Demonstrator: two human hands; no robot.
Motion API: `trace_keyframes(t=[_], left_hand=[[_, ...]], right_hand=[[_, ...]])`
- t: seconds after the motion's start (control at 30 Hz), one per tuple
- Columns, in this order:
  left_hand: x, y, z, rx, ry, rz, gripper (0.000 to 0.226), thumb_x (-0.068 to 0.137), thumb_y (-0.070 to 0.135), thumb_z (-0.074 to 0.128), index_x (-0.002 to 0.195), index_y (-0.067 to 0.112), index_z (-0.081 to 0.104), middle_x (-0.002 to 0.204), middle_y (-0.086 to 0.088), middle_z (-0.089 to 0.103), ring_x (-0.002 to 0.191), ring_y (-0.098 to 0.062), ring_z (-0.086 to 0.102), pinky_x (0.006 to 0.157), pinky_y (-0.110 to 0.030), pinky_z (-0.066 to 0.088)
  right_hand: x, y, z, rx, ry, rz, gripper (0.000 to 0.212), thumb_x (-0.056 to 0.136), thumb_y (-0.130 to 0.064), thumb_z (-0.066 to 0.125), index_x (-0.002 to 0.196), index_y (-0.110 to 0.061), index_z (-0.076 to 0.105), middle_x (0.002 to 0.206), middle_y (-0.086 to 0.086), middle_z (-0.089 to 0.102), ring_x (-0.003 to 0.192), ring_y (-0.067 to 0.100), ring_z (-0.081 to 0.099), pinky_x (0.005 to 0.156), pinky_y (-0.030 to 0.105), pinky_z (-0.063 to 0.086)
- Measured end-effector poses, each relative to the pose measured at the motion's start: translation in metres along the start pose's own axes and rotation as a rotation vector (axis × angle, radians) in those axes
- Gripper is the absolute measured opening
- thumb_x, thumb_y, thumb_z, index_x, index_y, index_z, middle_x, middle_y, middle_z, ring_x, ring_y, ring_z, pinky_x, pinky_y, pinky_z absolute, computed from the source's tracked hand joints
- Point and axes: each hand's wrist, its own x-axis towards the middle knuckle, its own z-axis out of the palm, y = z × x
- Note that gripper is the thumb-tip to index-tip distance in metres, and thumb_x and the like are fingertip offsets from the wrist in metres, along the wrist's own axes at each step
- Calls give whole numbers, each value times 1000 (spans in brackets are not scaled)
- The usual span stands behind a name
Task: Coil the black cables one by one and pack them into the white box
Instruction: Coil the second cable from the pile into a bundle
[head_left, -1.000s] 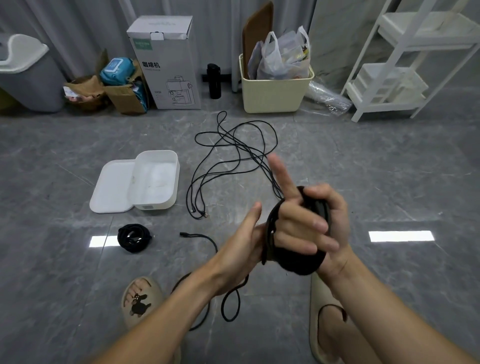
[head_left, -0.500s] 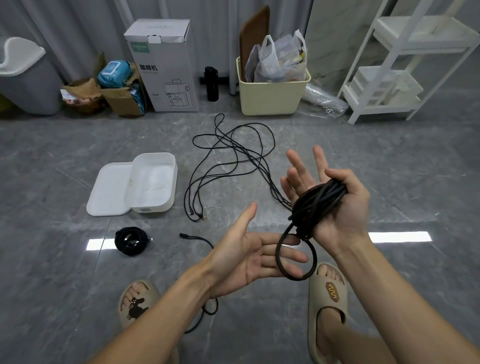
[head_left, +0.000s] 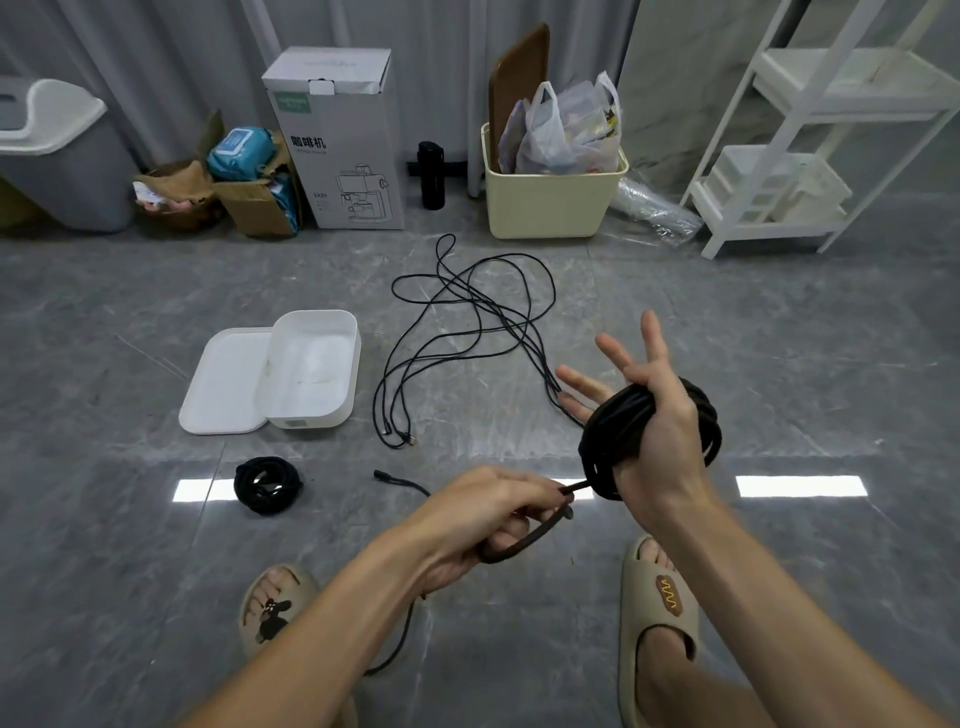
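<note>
Around the right hand (head_left: 657, 431), a thick bundle of black round cable (head_left: 623, 436), wound in many loops over the palm and behind the wrist side. Thumb curled over the loops and pressing them to the palm; the other fingers (head_left: 649, 338) straight and spread apart, pointing away. From the bundle, one short free end of the same cable going down to the left hand (head_left: 493, 519), pinched there between curled fingers and thumb, with a small loop hanging under the fist. Further on the grey tiled floor (head_left: 156, 597), behind the hands, a loose tangle of thin black cables (head_left: 467, 322), uncoiled, its plug ends lying near the box. Left of the tangle, the open white plastic box (head_left: 311, 374) with rounded corners, its flat white lid (head_left: 223, 384) lying touching its left side; nothing seen inside, only small marks. Nearer, below the box, a small finished coil of black cable (head_left: 267, 484) on the floor, apart from the box. Beside it, one more black cable end (head_left: 400, 480), passing under the left forearm. At the bottom, two feet in beige rubber slippers (head_left: 660, 597).
</note>
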Motion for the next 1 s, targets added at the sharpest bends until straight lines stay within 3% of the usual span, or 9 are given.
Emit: trace_keyframes(t=[0.1, 0.2, 0.27, 0.37, 0.5, 0.63, 0.73, 0.83, 1.0], left_hand=[[3, -1, -3, 59, 33, -34, 26, 89, 13, 70, 107, -5, 70, 55, 6, 42, 41, -4, 27, 39, -15, 24], [3, 2, -6, 167, 103, -19, 22, 78, 9, 78, 98, 2, 75, 80, -8, 50, 48, -7, 33, 45, -19, 35], [1, 5, -8, 245, 164, 7, 24, 77, 4, 76, 100, 7, 74, 82, -3, 59, 46, -7, 40, 47, -20, 39], [0, 7, -10, 360, 211, 86, 30, 77, 2, 73, 103, 15, 66, 95, 2, 70, 46, -10, 43, 48, -24, 39], [-1, 6, -15, 622, 231, 262, 38, 76, 24, 79, 96, 27, 47, 69, 6, 64, 59, -10, 51, 59, -28, 41], [-5, 7, -17, 914, 224, 447, 30, 74, 25, 68, 84, 33, 41, 72, 13, 70, 67, -11, 60, 69, -38, 51], [-11, 12, -23, 868, 224, 571, 29, 74, 21, 67, 80, 34, 42, 64, 18, 66, 56, -8, 52, 60, -26, 39], [-16, 17, -27, 742, 151, 629, 22, 69, 31, 62, 82, 33, 44, 59, 11, 63, 54, -18, 47, 57, -28, 33], [-16, 23, -38, 315, 203, 761, 24, 76, 44, 54, 72, 23, 45, 56, 0, 32, 52, -14, 25, 51, -25, 22]], right_hand=[[-3, 5, 2, -178, -63, 1, 50, 99, -19, 41, 138, -52, 38, 135, -2, 59, 102, 28, 73, 102, 48, 51], [-6, 8, 4, -419, -132, 31, 54, 89, -33, 44, 136, -58, 37, 125, -7, 65, 95, 18, 74, 95, 39, 52], [-9, 9, 5, -635, -194, 65, 52, 98, -28, 45, 141, -56, 36, 117, -9, 68, 88, 10, 74, 89, 31, 52], [-13, 11, 5, -888, -263, 189, 50, 97, -29, 46, 139, -55, 45, 97, 2, 77, 80, 17, 72, 82, 29, 52], [-10, 9, 2, -1039, -313, 350, 36, 96, -33, 43, 127, -43, 59, 86, 0, 78, 87, 8, 69, 83, 24, 48], [-14, 0, 1, -1008, -448, 591, 37, 94, -36, 45, 85, -12, 72, 68, 7, 75, 69, 20, 72, 73, 26, 51], [-10, -2, -5, -860, -540, 717, 40, 95, -37, 45, 96, -3, 68, 62, 12, 65, 54, 24, 60, 71, 36, 51], [-7, -2, -6, -699, -685, 845, 67, 97, -58, 40, 106, 1, 69, 53, 9, 49, 45, 19, 46, 60, 32, 50], [-13, 2, -6, -354, -1148, 999, 89, 90, -78, 31, 110, 1, 67, 42, 2, 45, 35, 13, 43, 46, 23, 46]])
